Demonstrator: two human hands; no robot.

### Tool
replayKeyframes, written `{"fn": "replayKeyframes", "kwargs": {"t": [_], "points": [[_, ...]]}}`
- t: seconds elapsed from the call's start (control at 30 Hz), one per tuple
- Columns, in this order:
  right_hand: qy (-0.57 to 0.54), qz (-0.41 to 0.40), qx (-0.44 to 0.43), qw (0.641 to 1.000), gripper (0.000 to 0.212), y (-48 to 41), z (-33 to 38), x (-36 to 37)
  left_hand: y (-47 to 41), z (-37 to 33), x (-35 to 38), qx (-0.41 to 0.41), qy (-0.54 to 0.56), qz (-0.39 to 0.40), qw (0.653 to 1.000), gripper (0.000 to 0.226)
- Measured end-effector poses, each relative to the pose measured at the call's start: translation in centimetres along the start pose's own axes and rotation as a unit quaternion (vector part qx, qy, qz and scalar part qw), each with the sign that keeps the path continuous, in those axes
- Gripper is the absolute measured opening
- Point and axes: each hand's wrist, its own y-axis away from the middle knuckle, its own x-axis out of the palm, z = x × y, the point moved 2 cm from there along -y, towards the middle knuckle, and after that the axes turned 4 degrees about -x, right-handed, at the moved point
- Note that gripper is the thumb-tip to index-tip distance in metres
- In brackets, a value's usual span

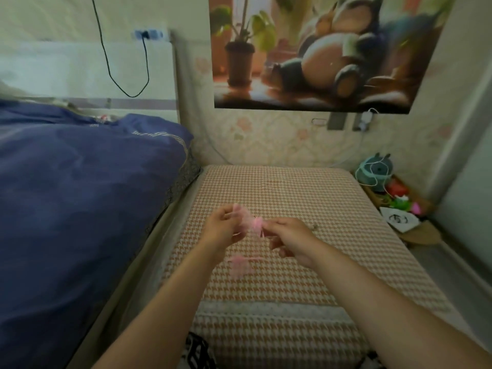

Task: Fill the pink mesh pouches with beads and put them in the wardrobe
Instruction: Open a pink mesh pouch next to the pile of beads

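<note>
Two pouches: left hand [222,227] and right hand [291,241] pinch one pouch [253,222]; second pouch [239,265] lies on the mattress [319,198] just below them.

There are two pink mesh pouches: the upper pouch [252,222], pinched between the hands, and the lower pouch [239,265], lying on the one houndstooth mattress [319,198]. Two hands show, the left hand [222,228] and the right hand [291,242]. There is one blue duvet [80,182], one wall poster [319,49], one black cable [106,57] and one teal eared toy [375,169]. One small dark item [314,226] is too blurred to name.
</note>
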Motion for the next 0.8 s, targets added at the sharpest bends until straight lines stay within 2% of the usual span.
{"fn": "replayKeyframes", "kwargs": {"t": [0.13,0.23,0.3,0.37,0.43,0.5,0.6,0.7,0.8], "points": [[-0.002,-0.016,-0.007,1.000,0.017,2.0,0.2,-0.7,1.8,0.4,0.7,-0.016,-0.043,-0.002,0.999,0.015],[0.032,-0.017,-0.020,0.999,0.016,2.0,-0.5,-1.4,2.1,0.6,1.7,0.026,-0.113,-0.033,0.993,0.023],[0.080,-0.039,-0.031,0.996,0.019,1.1,-1.5,-2.1,1.7,0.8,2.5,0.098,-0.226,-0.080,0.966,0.041],[0.131,-0.055,-0.060,0.988,0.031,0.2,-2.2,-2.7,1.3,0.8,3.3,0.161,-0.308,-0.105,0.932,0.034],[0.185,-0.052,-0.095,0.977,0.040,-0.9,-2.8,-3.1,0.9,1.0,4.4,0.177,-0.316,-0.068,0.930,0.016],[0.224,-0.036,-0.124,0.966,0.041,-1.9,-3.3,-3.4,-0.2,1.8,4.9,0.166,-0.354,-0.053,0.919,0.024],[0.245,-0.018,-0.156,0.957,0.041,-4.0,-4.4,-3.3,-2.5,3.6,4.4,0.161,-0.440,-0.077,0.880,0.033],[0.249,-0.013,-0.141,0.958,0.040,-6.3,-6.1,-3.2,-4.5,5.0,3.6,0.149,-0.422,-0.046,0.893,0.033],[0.258,0.000,-0.119,0.959,0.036,-8.3,-7.6,-2.8,-5.8,5.5,3.6,0.110,-0.400,0.056,0.908,0.018]]}}
